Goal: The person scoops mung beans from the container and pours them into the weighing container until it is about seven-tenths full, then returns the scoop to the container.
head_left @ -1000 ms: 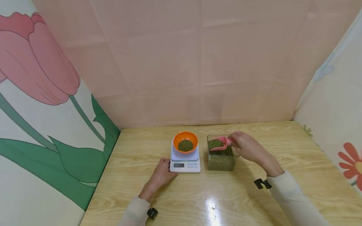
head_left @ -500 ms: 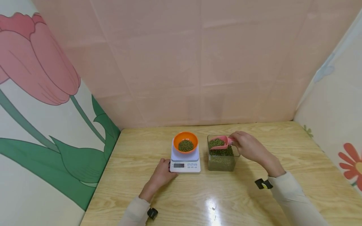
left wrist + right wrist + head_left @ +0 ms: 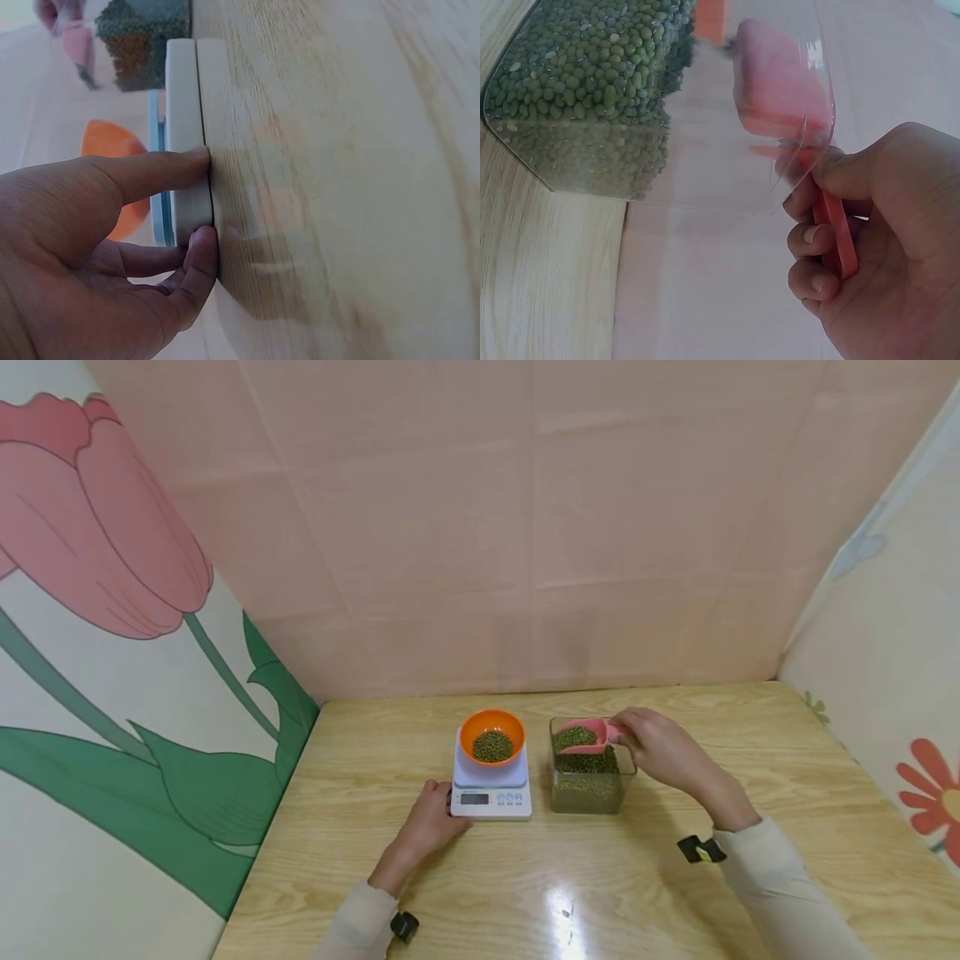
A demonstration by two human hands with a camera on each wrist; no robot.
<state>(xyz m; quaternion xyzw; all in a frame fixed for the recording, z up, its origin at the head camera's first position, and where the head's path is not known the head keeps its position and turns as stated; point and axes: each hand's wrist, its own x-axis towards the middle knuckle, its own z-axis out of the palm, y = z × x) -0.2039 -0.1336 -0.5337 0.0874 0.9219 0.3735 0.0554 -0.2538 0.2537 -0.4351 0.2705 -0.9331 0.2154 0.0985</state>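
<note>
Nearest were 2 pale sleeves, the left sleeve point(image 3: 358, 917) and the right sleeve point(image 3: 780, 877), each with a small black thing by the wrist. The wooden table point(image 3: 510, 877) lay under everything.

A bit farther on, the left hand point(image 3: 431, 822) gripped the near left corner of the white scale point(image 3: 491, 777). The thumb was on the front edge, and the other fingers bent around the left side. The scale had 1 little gray screen point(image 3: 475, 799) at the front. On top of it sat the orange bowl point(image 3: 492, 718) with some green beans point(image 3: 492, 747) in the bottom.

Just right of the scale, not touching it, stood the clear box point(image 3: 587, 803), partly full of more green beans. The right hand point(image 3: 660, 752) had its fingers curled tight around the handle of the pink scoop point(image 3: 602, 737). The scoop was above the beans in the box, and it was holding a heap of beans too.

Far back hung a pink sheet point(image 3: 450, 527). A big tulip point(image 3: 105, 510) was painted on the left wall, and a red flower point(image 3: 926, 789) was on the right wall.
</note>
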